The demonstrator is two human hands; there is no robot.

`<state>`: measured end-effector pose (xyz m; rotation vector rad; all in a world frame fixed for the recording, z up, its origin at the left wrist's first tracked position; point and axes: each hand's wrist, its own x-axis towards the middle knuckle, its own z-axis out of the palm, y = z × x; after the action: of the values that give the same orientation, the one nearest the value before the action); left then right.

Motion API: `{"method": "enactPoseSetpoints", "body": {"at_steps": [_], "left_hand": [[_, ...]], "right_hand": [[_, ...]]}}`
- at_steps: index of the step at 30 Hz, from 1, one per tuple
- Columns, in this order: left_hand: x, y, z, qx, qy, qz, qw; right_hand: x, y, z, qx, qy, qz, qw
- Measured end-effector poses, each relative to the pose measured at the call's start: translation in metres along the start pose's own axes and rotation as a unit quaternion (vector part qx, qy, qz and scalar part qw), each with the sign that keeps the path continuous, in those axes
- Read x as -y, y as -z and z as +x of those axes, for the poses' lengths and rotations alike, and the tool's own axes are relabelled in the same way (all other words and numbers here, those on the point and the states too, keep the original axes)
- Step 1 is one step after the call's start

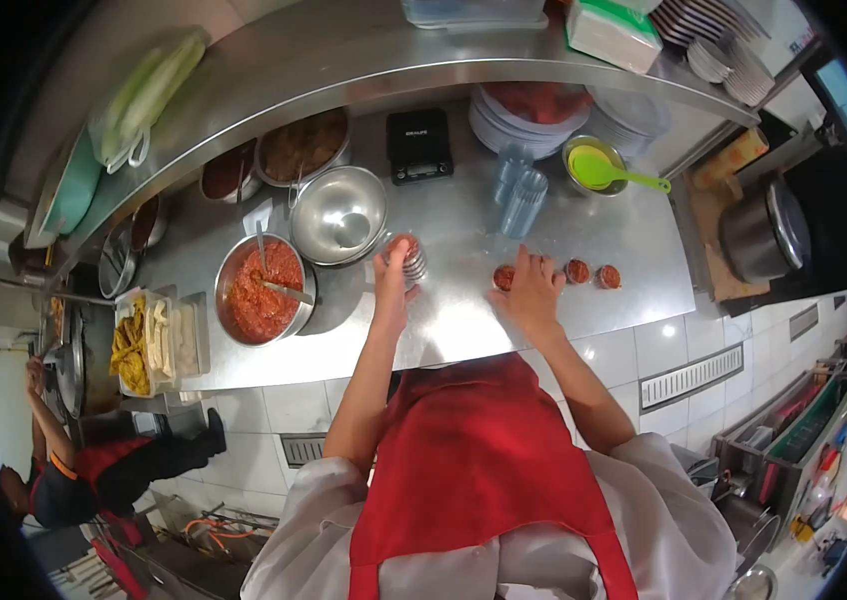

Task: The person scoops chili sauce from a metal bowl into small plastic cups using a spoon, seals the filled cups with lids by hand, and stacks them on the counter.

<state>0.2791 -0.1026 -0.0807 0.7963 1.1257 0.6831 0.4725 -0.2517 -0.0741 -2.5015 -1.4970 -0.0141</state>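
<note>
My left hand is wrapped around the side of a short stack of small clear cups, with red sauce showing at the top. My right hand is low over the steel counter, its fingers closed at a small cup of red sauce. Just right of that hand stand two more filled cups, one sauce cup beside another sauce cup. To the left, a steel pot of chunky red sauce has spoon or ladle handles sticking out of it.
An empty steel bowl sits behind the pot, near a black scale. Clear tumblers, stacked plates and a green ladle stand behind my right hand. A shelf overhangs the back. Another person is at far left.
</note>
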Motion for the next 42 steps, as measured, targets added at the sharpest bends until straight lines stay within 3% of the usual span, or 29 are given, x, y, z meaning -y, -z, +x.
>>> {"method": "enactPoseSetpoints", "body": {"at_steps": [5, 8, 13, 16, 19, 22, 23, 25, 28, 30, 33, 36, 39, 42], "left_hand": [[-0.008, -0.027, 0.039, 0.083, 0.008, 0.009, 0.997], [-0.012, -0.042, 0.058, 0.093, 0.007, 0.03, 0.995], [0.004, -0.043, 0.03, 0.037, -0.07, 0.002, 0.997], [0.058, -0.026, 0.024, 0.01, 0.119, 0.017, 0.993], [0.078, -0.018, 0.004, 0.039, 0.057, -0.075, 0.995], [0.084, -0.013, -0.01, 0.124, -0.05, 0.035, 0.99], [0.087, -0.013, -0.013, 0.131, -0.132, 0.125, 0.975], [0.091, -0.019, -0.023, 0.14, -0.286, 0.299, 0.9], [0.09, -0.023, -0.027, 0.096, -0.263, 0.387, 0.879], [0.089, -0.025, -0.027, 0.082, -0.273, 0.374, 0.883], [0.091, -0.027, -0.027, 0.069, -0.246, 0.333, 0.908], [0.092, -0.028, -0.024, 0.089, -0.156, 0.289, 0.94], [0.092, -0.026, -0.018, 0.104, -0.105, 0.257, 0.955], [0.094, -0.024, -0.017, 0.105, -0.062, 0.207, 0.971]], "right_hand": [[-0.012, -0.041, -0.01, -0.01, 0.055, -0.004, 0.998], [-0.001, -0.031, -0.018, 0.039, 0.042, 0.039, 0.998], [-0.01, -0.045, -0.036, 0.044, 0.096, 0.112, 0.988], [-0.02, -0.042, -0.04, 0.092, 0.151, 0.241, 0.954], [-0.025, -0.038, -0.04, 0.133, 0.174, 0.336, 0.916], [-0.023, -0.039, -0.035, 0.156, 0.161, 0.373, 0.9], [-0.021, -0.042, -0.034, 0.151, 0.162, 0.382, 0.897], [-0.02, -0.051, -0.033, 0.148, 0.159, 0.403, 0.889], [-0.023, -0.054, -0.031, 0.163, 0.121, 0.448, 0.871], [-0.025, -0.054, -0.03, 0.191, 0.063, 0.488, 0.85], [-0.016, -0.075, -0.029, 0.05, 0.132, 0.371, 0.918], [-0.007, -0.072, -0.027, -0.017, 0.181, 0.305, 0.935], [-0.005, -0.078, -0.023, 0.01, 0.161, 0.306, 0.938], [-0.003, -0.074, -0.027, -0.029, 0.162, 0.322, 0.932]]}}
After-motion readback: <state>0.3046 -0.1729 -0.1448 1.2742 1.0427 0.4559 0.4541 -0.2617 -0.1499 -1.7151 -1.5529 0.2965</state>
